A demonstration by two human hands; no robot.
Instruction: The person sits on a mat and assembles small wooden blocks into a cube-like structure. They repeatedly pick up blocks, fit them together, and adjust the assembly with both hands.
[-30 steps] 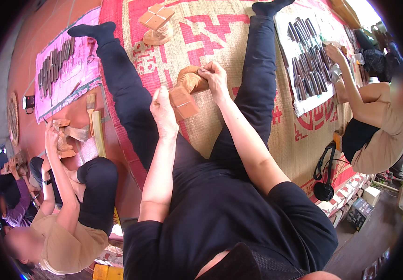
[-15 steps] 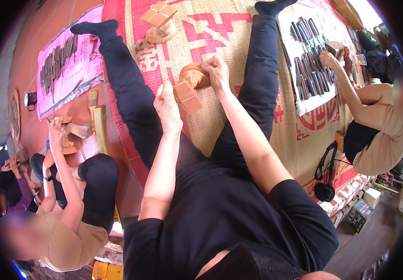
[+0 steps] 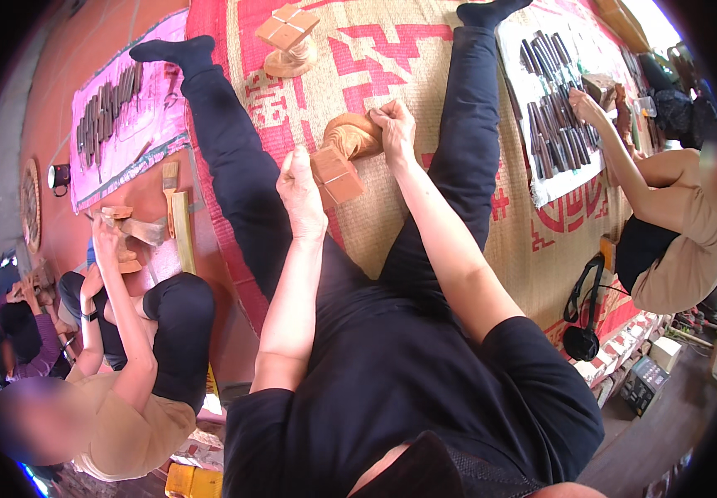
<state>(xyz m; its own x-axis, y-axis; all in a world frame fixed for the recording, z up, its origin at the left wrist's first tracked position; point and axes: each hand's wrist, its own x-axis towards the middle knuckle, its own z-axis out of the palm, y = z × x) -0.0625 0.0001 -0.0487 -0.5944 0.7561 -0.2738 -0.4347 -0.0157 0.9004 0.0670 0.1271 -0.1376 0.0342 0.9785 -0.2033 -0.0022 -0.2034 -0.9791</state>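
Between my legs I hold a carved wooden piece (image 3: 350,137), with a round, swirl-grained body and a square block at its near end. A pale cross line marks the block's face. My left hand (image 3: 300,187) is closed on the block's left side, thumb upward, its other fingers partly hidden. At the round end, my right hand (image 3: 395,131) pinches the far right rim with bent fingers. Farther off on the mat stands a similar wooden piece (image 3: 290,58), its square block uppermost and its round part below.
A patterned straw mat (image 3: 408,199) lies under my legs. Rows of carving tools rest on a white cloth (image 3: 553,189) at right and a pink cloth (image 3: 85,187) at left. Seated co-workers flank me; the left one handles a wooden piece (image 3: 130,249) near a brush (image 3: 168,178).
My right hand has slid slightly right and nearer along the round end's rim. My left hand keeps its hold on the block. The whole view has shifted a little.
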